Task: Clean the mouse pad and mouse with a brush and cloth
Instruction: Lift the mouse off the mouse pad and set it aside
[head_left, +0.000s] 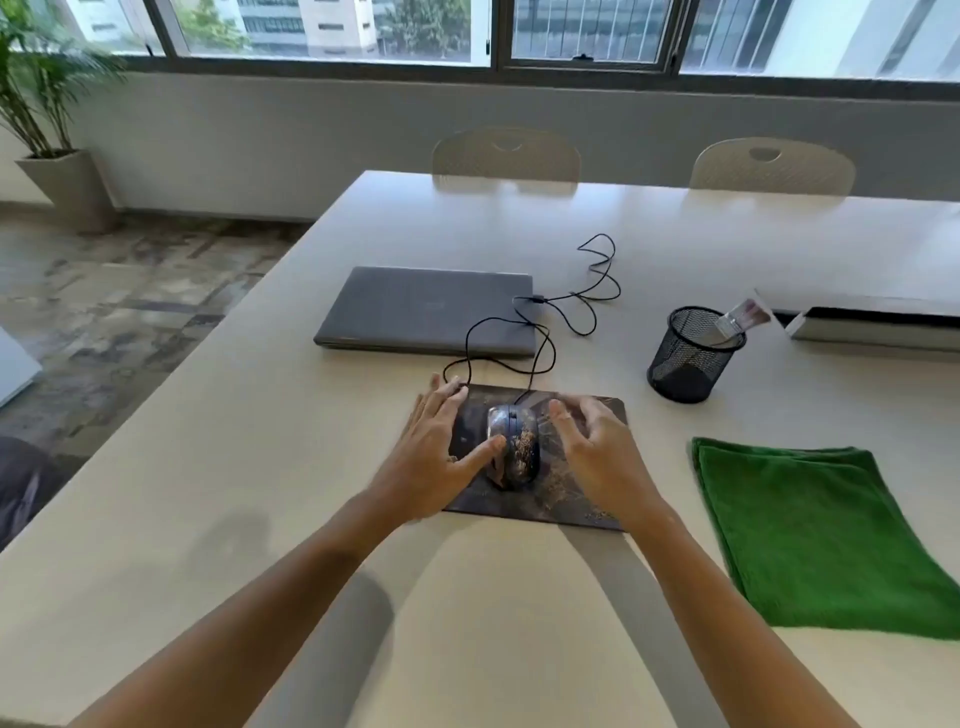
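A dark wired mouse (514, 447), speckled with brown crumbs, sits on a dark printed mouse pad (582, 499) that also carries crumbs. My left hand (436, 447) lies flat over the pad's left part, fingers spread, its thumb touching the mouse's left side. Just right of the mouse hovers my right hand (597, 447), fingers apart and holding nothing. A folded green cloth (826, 535) lies on the table to the right of the pad. The brush (737, 319) stands bristles up in a black mesh cup (691, 358) behind the cloth.
The mouse cable (571, 306) loops back over a closed grey laptop (431, 309) behind the pad. Two chairs (506, 156) stand at the white table's (260, 441) far edge. A white box (878, 325) lies at the right. The table's left edge drops to the floor.
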